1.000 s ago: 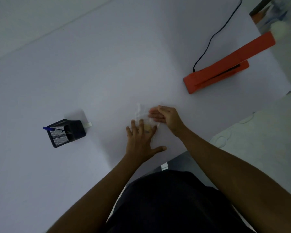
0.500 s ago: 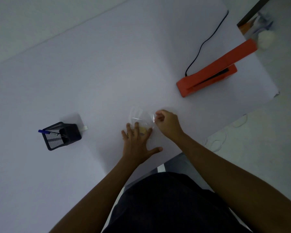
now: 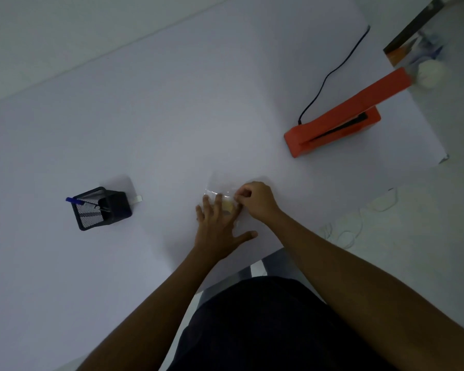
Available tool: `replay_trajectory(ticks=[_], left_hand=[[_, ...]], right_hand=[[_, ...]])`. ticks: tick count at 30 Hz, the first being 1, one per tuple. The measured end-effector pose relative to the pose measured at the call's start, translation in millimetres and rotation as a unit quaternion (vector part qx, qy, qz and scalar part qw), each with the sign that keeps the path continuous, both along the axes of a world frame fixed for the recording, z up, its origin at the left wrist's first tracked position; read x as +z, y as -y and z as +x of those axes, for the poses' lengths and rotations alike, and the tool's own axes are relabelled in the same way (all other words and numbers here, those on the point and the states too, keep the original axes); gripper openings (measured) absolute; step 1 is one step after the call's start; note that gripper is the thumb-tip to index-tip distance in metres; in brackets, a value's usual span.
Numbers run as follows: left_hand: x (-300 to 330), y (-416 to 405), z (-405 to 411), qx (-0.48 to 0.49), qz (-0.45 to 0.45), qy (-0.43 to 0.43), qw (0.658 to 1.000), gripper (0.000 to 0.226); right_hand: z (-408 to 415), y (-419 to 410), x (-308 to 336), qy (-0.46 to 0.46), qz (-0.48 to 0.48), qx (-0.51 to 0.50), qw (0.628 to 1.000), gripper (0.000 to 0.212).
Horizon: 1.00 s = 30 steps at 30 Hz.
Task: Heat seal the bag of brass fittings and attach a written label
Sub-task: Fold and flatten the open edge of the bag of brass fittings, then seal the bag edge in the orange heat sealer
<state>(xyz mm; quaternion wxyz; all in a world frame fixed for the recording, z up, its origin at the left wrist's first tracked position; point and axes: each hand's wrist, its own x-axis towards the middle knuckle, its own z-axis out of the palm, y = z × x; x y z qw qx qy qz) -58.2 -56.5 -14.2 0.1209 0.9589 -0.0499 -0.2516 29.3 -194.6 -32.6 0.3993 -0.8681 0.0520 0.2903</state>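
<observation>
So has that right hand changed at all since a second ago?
Yes. The right hand, flat beside the left hand before, now curls and pinches the clear bag, staying on the sealer side.

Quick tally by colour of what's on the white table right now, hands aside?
Orange: 1, the heat sealer
Black: 2, the mesh pen holder and the sealer's power cord
Blue: 1, the pen in the holder
Clear: 1, the bag under both hands
White: 1, a small slip beside the holder
Total: 6
</observation>
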Motion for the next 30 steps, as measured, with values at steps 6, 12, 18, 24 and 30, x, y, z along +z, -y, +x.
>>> replay_trajectory(ticks=[6,12,18,24,30], left_hand=[[11.9,-17.6,7.4,0.339,-0.254,0.073,0.903,0.080],[23.4,-27.7,47.4,0.334,-0.412,-0.014,0.848,0.011],[47.7,6.2,66.8,0.351,-0.503,-0.068,0.787,0.018],[53.2,66.5,85.1,0.352,-0.512,-0.074,0.780,0.026],[53.2,124.0,102.7,0.380,-0.518,-0.084,0.762,0.029]], right_hand=[[0.5,21.5,13.8,-0.025,0.073,0.017,0.997,0.011],[12.2,52.9,46.3,-0.058,0.151,0.011,0.987,0.005],[23.3,97.4,59.6,-0.080,0.258,-0.065,0.960,0.012],[37.0,142.8,65.1,-0.066,0.281,-0.096,0.953,0.016],[49.9,198.2,63.9,-0.071,0.290,-0.107,0.948,0.011]])
